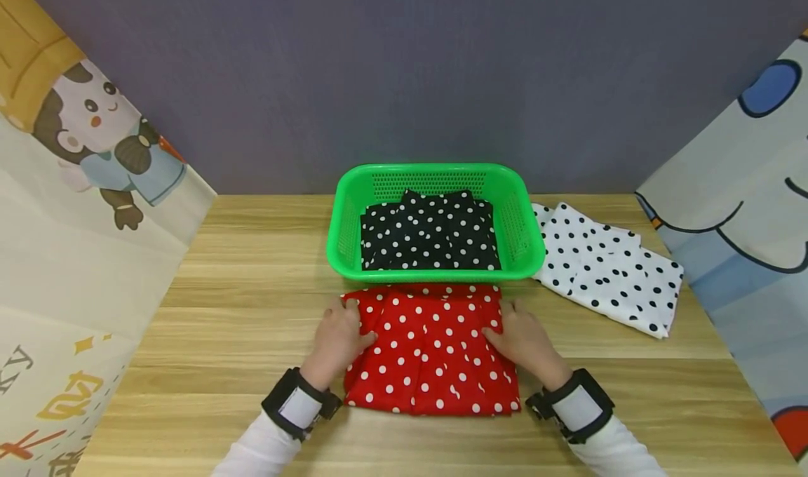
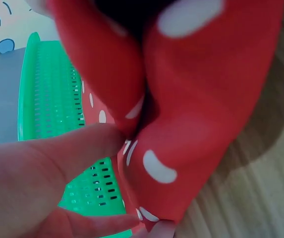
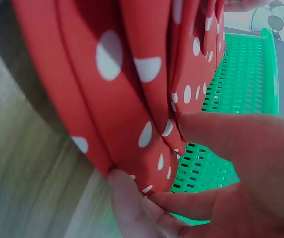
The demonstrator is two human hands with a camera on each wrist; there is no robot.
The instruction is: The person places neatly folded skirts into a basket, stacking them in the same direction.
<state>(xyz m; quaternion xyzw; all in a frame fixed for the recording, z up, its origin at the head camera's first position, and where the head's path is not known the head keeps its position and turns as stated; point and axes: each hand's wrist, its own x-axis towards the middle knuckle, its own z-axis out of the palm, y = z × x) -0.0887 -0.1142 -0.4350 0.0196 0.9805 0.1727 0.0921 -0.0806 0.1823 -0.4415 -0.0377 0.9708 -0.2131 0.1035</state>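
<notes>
A folded red cloth with white dots (image 1: 435, 358) lies in front of the green basket, its far edge right at the basket's near rim. My left hand (image 1: 337, 337) pinches its left edge, thumb over the top and fingers round the side. On the opposite edge my right hand (image 1: 527, 337) grips the cloth the same way. In the left wrist view the left thumb (image 2: 92, 144) presses into a fold of the fabric. The right wrist view shows several layers of cloth between the right thumb (image 3: 216, 131) and fingers.
The green plastic basket (image 1: 435, 276) stands against the dark back wall and holds a folded black cloth with white dots (image 1: 429, 235). To its right, a folded white cloth with black dots (image 1: 606, 270) lies on the wooden table (image 1: 252, 287). Printed panels flank both sides.
</notes>
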